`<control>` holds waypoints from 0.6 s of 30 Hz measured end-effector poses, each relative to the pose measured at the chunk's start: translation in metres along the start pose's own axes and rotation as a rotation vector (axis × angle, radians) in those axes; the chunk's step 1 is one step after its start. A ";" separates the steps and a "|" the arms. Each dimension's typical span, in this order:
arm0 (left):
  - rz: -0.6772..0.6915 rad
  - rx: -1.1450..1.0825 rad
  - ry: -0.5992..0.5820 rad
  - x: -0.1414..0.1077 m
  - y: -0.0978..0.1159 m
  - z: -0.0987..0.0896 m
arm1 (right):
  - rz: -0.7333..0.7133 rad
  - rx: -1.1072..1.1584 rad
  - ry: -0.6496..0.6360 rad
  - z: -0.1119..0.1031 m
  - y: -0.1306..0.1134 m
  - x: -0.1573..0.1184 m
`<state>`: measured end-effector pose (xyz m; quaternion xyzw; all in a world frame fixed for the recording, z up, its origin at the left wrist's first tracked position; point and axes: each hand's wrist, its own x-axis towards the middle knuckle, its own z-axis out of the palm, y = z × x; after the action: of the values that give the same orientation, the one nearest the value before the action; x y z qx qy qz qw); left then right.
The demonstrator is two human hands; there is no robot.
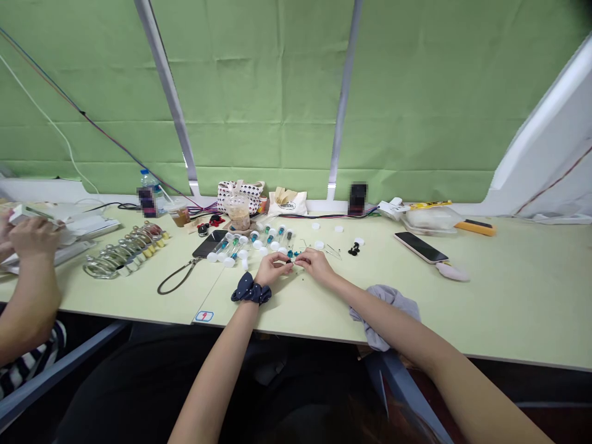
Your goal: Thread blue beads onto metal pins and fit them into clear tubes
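Note:
Both my hands meet above the middle of the table. My left hand (274,269), with a dark dotted scrunchie (250,290) on its wrist, pinches a small black part (289,261). Right beside it, the fingers of my right hand (316,265) are pinched together at the same spot; what they hold is too small to make out. Just beyond my fingers lie small teal pieces (293,253) and several clear vials with white caps (235,251). Thin metal pins (333,251) and a pile of black parts (354,248) are to the right.
At left, a co-worker's hand (34,237) holds a white box near a row of glass pieces (124,250). A phone with a strap (210,243), an iced drink cup (238,213), another phone (422,246), a grey cloth (393,302) and an orange-handled cutter (476,228) lie around.

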<state>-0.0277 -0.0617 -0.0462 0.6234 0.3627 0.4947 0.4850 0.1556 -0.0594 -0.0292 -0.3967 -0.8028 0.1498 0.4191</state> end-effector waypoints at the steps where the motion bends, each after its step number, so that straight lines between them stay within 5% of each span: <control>1: -0.003 0.008 0.005 0.000 0.000 0.000 | 0.011 0.014 -0.010 0.000 0.000 0.000; 9: -0.025 0.073 0.049 0.002 0.001 -0.002 | 0.040 0.196 -0.086 -0.002 0.004 0.000; 13: -0.012 0.102 0.011 0.001 0.003 -0.003 | 0.170 0.301 -0.106 -0.002 0.008 0.001; 18: -0.037 0.088 -0.009 0.002 0.002 -0.004 | 0.195 0.256 -0.091 0.000 0.013 0.005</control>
<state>-0.0309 -0.0598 -0.0437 0.6395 0.3934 0.4663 0.4678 0.1605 -0.0473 -0.0339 -0.4091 -0.7530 0.3086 0.4128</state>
